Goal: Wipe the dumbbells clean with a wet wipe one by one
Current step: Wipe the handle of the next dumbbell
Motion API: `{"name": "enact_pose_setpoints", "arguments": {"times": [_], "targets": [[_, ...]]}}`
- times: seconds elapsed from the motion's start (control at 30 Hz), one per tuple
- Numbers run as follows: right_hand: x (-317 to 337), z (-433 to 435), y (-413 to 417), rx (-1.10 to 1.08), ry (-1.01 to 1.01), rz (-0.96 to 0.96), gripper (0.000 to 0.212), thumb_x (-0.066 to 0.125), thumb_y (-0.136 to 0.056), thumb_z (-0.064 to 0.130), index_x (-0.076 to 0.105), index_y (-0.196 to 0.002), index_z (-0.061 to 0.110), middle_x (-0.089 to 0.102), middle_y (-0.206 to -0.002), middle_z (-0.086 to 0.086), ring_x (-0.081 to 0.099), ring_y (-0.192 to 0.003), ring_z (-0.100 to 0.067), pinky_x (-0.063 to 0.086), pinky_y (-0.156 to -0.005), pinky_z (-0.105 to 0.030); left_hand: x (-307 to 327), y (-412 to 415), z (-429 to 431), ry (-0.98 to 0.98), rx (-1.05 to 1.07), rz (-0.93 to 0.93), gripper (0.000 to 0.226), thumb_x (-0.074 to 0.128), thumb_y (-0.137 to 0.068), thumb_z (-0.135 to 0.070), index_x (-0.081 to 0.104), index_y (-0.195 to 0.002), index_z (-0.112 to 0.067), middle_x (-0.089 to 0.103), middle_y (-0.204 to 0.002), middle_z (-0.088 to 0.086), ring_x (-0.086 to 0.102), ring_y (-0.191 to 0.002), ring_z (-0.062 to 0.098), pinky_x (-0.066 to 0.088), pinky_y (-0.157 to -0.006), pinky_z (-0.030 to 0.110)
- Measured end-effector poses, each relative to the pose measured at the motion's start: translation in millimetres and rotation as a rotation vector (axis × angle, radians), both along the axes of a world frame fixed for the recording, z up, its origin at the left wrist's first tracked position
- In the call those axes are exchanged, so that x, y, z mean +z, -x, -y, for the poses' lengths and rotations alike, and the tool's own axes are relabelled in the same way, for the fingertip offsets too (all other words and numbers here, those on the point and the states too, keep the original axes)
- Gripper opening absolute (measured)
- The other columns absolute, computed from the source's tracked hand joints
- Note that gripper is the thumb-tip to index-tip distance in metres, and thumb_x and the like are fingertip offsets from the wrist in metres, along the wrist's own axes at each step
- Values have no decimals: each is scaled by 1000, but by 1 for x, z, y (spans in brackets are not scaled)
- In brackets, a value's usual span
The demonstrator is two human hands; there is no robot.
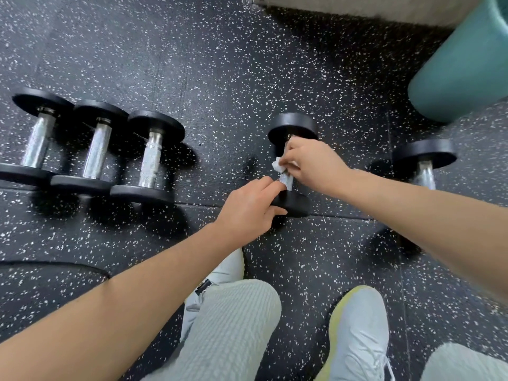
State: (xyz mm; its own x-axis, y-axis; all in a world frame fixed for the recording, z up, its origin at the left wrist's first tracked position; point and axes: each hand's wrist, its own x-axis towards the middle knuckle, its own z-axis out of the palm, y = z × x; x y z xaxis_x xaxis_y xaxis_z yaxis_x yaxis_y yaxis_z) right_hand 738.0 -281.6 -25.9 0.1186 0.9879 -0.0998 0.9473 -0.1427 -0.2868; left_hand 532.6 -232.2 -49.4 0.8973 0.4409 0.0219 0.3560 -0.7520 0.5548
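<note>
Left hand (248, 207) grips the dumbbell's (292, 163) near end steady while right hand (310, 163) pinches a wet wipe (278, 165) around its handle; best rubbed along its full length.

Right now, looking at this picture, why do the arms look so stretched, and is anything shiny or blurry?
Head view: the wide-angle lens stretches both forearms toward the bottom corners; the chrome handles of the three dumbbells at left catch bright glare; soft shadows pool beside them on the speckled floor; the dumbbell at far right and the teal bin look slightly soft.
</note>
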Motion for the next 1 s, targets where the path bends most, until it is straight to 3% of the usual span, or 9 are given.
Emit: {"name": "enact_pose_setpoints", "arguments": {"times": [0.17, 0.27, 0.43, 0.6, 0.7, 0.83, 1.0], "targets": [[2, -11, -6, -191, -8, -4, 19, 65, -94, 21, 80, -105, 19, 63, -106, -3, 63, -90, -30, 41, -70, -33, 1, -3, 4, -11, 11, 2, 33, 73, -93, -36, 65, -121, -21, 61, -104, -6, 59, -96, 20, 56, -66, 46], [5, 2, 4, -84, 43, -68, 15, 68, -91, 20, 80, -100, 21, 63, -101, 2, 64, -87, -26, 52, -71, -38, -1, -2, 5, -12, 13, 5, 34, 73, -93, -36, 65, -122, -22, 61, -105, -7, 59, -95, 20, 55, -66, 45], [13, 18, 1, 29, 129, -192, 13, 74, -88, 18, 81, -97, 22, 65, -95, 7, 62, -85, -18, 52, -76, -38, 0, -5, 11, -23, 37, 20, 39, 76, -92, -37, 66, -125, -21, 60, -100, -6, 60, -92, 21, 53, -64, 41], [4, 5, -15, -243, -24, -225, 15, 72, -86, 15, 81, -93, 24, 66, -92, 5, 64, -85, -18, 53, -79, -39, 3, -7, 16, 84, 73, 7, 36, 75, -92, -40, 57, -117, -21, 63, -105, -8, 60, -94, 19, 51, -73, 41], [5, 17, -7, -156, 56, -276, 12, 76, -83, 14, 80, -86, 25, 64, -85, 13, 62, -80, -12, 54, -78, -37, 5, -5, 13, 153, 89, -29, 40, 75, -93, -42, 50, -115, -21, 64, -109, -9, 56, -89, 17, 49, -78, 41], [13, 25, -4, -80, 231, -392, 14, 80, -83, 14, 81, -85, 29, 67, -86, 14, 63, -79, -4, 52, -74, -25, 4, -1, 9, 161, 81, 4, 38, 77, -92, -39, 51, -111, -19, 51, -96, -17, 42, -77, 11, 50, -73, 43], [4, 3, -8, -162, 42, -259, 13, 78, -82, 15, 82, -90, 25, 64, -83, 13, 62, -79, -10, 54, -78, -34, -1, 2, 6, 149, 83, 51, 42, 80, -88, -44, 58, -114, -20, 52, -111, -6, 47, -74, 14, 54, -69, 43]]}}
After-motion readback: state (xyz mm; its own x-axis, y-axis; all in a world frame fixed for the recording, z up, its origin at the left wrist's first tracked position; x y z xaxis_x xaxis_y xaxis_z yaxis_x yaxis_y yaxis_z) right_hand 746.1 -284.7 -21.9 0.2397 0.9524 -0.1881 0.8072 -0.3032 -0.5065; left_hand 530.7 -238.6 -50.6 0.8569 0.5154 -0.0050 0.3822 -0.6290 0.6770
